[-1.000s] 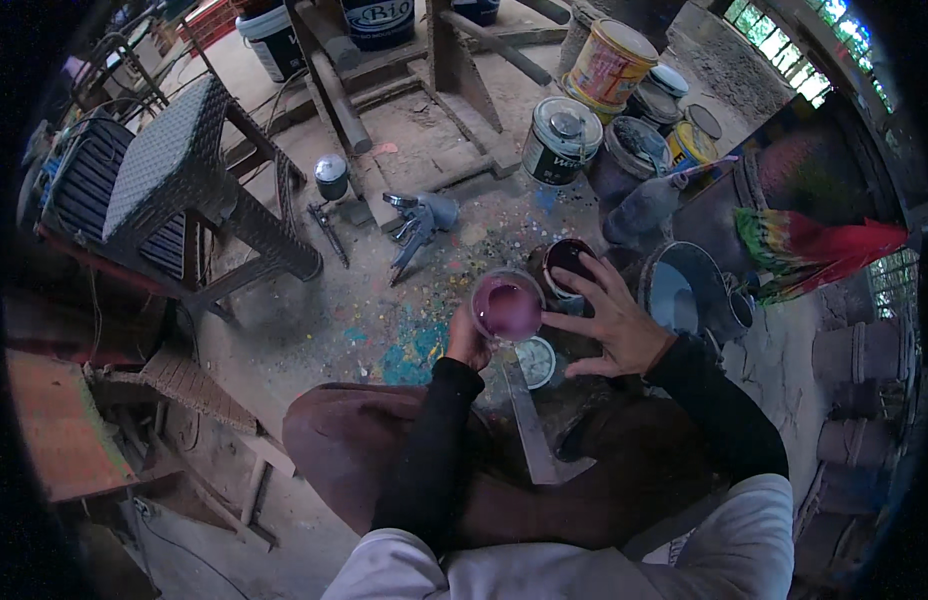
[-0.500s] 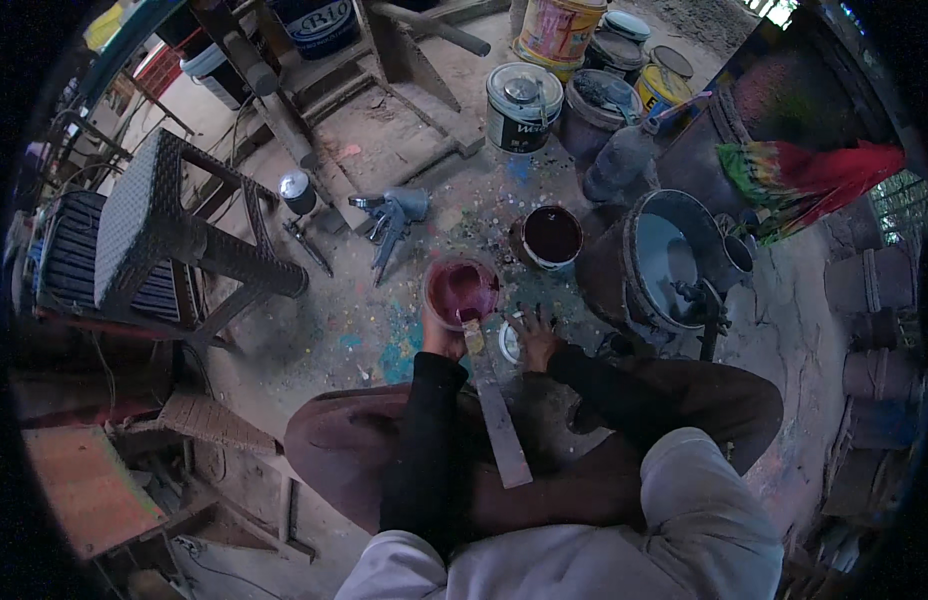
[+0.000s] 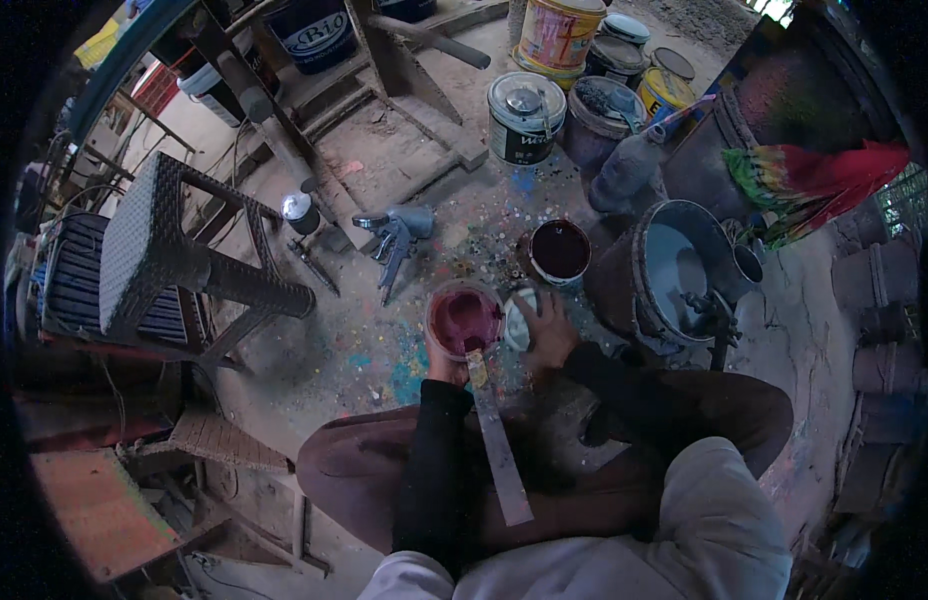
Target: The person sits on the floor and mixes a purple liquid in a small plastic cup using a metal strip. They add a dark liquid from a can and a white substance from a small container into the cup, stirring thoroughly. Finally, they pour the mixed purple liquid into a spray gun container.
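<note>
My left hand [image 3: 447,366] is wrapped round a small round tub [image 3: 433,334] with dark red paint inside. A long flat stirring stick [image 3: 500,460] stands in the tub, its free end slanting down toward my lap. With the fingers of my right hand [image 3: 552,332] I grip a white round lid [image 3: 516,318], tilted up just right of the tub. Its underside and my thumb are partly hidden. Beyond my right hand stands a small tin [image 3: 564,281] of very dark paint. Farther left, a spray gun [image 3: 396,240] lies on the paint-spotted floor.
A large bucket [image 3: 639,290] of greyish liquid stands at right, with a dirty bottle [image 3: 627,172] behind it. Several paint buckets, including a lidded one [image 3: 526,140], line the back. A woven stool [image 3: 154,240] and a small silver-topped cup [image 3: 300,212] are at left.
My right hand, earlier spread over the white lid on the floor, has closed on it and tilted it up beside the tub. My left hand still holds the tub; the view has shifted slightly.
</note>
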Motion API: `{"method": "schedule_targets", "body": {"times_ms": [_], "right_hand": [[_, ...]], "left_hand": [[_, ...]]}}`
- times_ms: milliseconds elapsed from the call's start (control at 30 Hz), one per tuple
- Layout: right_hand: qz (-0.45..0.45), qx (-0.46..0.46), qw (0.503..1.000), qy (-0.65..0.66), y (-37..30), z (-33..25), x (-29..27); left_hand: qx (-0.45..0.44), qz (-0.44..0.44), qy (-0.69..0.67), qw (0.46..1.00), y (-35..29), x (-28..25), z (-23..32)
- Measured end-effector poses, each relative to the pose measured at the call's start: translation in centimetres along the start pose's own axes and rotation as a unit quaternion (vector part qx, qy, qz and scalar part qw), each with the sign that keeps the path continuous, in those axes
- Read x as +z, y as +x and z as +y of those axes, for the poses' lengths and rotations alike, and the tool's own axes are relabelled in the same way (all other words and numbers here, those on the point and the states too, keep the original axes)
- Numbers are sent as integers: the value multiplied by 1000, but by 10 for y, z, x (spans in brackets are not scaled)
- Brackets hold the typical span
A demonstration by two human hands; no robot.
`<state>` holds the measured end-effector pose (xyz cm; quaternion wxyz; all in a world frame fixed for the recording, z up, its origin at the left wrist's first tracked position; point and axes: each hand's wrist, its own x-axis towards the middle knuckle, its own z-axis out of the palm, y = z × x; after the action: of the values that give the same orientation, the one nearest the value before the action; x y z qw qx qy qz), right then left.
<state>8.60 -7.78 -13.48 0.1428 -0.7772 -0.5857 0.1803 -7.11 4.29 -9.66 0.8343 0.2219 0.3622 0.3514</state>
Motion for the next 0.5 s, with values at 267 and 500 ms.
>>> {"method": "schedule_targets", "body": {"times_ms": [267, 500], "right_hand": [[55, 150, 986, -42, 81, 53, -68], [-56, 118, 988, -87, 102, 67, -62]], "left_hand": [[4, -288, -142, 947, 5, -2, 6], [-33, -52, -32, 998, -8, 17, 20]]}}
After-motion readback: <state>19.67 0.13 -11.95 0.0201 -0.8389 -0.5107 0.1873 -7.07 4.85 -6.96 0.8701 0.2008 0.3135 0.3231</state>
